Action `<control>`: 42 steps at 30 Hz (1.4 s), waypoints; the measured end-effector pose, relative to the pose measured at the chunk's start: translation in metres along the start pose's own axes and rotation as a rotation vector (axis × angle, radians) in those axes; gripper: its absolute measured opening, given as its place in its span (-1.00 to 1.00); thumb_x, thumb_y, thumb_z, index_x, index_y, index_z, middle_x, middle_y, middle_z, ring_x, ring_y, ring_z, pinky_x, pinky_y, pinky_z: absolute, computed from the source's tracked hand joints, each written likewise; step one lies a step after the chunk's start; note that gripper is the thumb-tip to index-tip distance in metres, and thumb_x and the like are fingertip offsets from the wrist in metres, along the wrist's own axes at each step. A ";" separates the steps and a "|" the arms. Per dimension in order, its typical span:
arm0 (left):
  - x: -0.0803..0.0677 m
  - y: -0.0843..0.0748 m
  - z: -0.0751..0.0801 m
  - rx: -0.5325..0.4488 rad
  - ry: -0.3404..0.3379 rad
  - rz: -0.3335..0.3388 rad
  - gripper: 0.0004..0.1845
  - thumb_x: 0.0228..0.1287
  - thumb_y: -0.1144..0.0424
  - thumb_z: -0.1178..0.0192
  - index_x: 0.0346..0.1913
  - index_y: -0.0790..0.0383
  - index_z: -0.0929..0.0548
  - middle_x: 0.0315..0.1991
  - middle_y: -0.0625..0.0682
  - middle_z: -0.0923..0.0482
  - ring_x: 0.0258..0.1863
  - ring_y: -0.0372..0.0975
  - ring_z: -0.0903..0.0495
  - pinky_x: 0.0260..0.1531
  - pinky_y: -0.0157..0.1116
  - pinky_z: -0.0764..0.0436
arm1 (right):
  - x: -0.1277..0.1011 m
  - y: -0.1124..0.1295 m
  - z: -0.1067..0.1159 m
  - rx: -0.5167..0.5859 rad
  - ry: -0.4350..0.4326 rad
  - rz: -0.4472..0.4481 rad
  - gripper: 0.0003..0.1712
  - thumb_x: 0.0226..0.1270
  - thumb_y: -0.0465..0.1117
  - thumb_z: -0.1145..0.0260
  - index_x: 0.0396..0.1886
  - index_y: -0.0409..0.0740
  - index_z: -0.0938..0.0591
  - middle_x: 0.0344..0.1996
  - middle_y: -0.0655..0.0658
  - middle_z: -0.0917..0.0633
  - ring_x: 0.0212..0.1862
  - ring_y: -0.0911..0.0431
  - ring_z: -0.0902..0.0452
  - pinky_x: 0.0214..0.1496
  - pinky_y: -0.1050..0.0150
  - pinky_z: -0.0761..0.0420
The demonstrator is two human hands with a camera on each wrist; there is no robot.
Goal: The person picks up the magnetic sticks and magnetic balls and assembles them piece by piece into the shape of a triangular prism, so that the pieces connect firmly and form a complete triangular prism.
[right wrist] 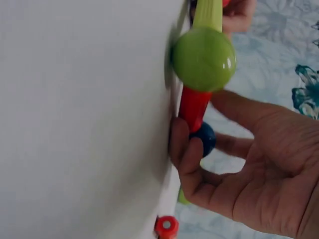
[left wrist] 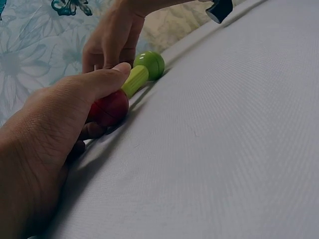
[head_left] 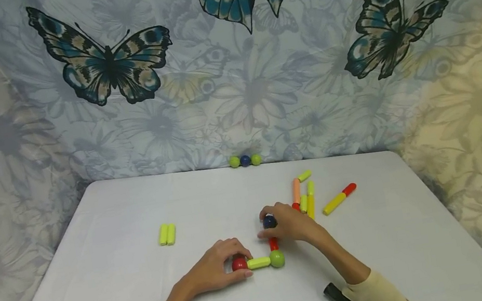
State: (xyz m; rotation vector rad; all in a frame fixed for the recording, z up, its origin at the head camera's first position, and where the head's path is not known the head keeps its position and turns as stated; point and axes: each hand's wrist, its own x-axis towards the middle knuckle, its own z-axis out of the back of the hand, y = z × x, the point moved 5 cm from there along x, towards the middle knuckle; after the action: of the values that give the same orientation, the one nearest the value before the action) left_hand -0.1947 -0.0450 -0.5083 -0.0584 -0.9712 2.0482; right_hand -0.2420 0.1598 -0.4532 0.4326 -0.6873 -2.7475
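Below the centre of the head frame, a glossy red ball point(head_left: 239, 263) sits between the thumb and fingers of the left hand point(head_left: 217, 267). A ridged yellow-green stick point(head_left: 259, 263) runs rightward from it to a shiny green ball point(head_left: 277, 258). From there a red stick point(head_left: 273, 243) points up the frame to a dark blue ball point(head_left: 269, 221), gripped by the right hand point(head_left: 291, 221), forming an L.
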 end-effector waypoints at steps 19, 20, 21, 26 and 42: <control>-0.002 0.003 0.000 0.016 0.006 0.024 -0.73 0.37 -0.14 -0.36 0.03 -0.19 -0.69 -0.06 -0.32 -0.65 -0.09 -0.48 -0.52 0.03 -0.34 -0.51 | -0.015 -0.004 0.008 0.063 0.076 0.012 -0.31 0.32 -0.03 -0.53 0.38 -0.06 -0.52 -0.10 -0.19 -0.60 -0.14 0.07 -0.54 -0.11 0.18 -0.65; -0.002 0.003 0.000 0.015 0.007 0.025 -0.72 0.36 -0.15 -0.37 0.03 -0.20 -0.69 -0.06 -0.32 -0.65 -0.09 -0.47 -0.52 0.03 -0.34 -0.51 | -0.018 -0.003 0.012 0.061 0.082 0.015 -0.34 0.33 -0.03 -0.52 0.36 -0.08 -0.53 -0.12 -0.18 -0.61 -0.15 0.07 -0.55 -0.14 0.20 -0.64; -0.001 0.003 0.000 0.010 0.010 0.027 -0.71 0.36 -0.15 -0.37 0.04 -0.19 -0.69 -0.06 -0.31 -0.64 -0.09 -0.47 -0.51 0.03 -0.34 -0.51 | -0.021 -0.002 0.016 0.054 0.088 0.018 -0.38 0.34 -0.04 -0.51 0.32 -0.10 -0.55 -0.15 -0.17 -0.62 -0.17 0.08 -0.55 -0.16 0.22 -0.63; 0.001 0.001 0.005 -0.077 0.010 0.059 -0.62 0.36 -0.12 -0.38 0.12 -0.09 -0.66 -0.08 -0.23 -0.62 -0.09 -0.42 -0.52 0.04 -0.37 -0.55 | -0.041 0.006 0.028 0.016 0.168 0.052 -0.63 0.36 -0.13 -0.49 0.09 -0.10 -0.63 -0.31 -0.08 -0.64 -0.28 0.13 -0.54 -0.23 0.27 -0.56; -0.023 0.011 0.090 0.863 -0.423 0.408 -0.67 0.13 0.26 -0.57 -0.17 0.44 -0.73 -0.33 0.27 -0.63 -0.33 0.09 -0.62 -0.30 -0.09 -0.68 | -0.057 0.024 0.007 -0.091 0.434 0.066 -0.68 0.29 -0.14 -0.55 -0.02 0.13 -0.64 -0.46 0.03 -0.58 -0.35 0.19 -0.47 -0.31 0.36 -0.45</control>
State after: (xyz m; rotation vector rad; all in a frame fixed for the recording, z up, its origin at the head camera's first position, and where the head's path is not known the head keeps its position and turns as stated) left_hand -0.2205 -0.1201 -0.4594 0.7058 -0.2319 2.7655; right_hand -0.1874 0.1609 -0.4230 0.9286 -0.4532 -2.4853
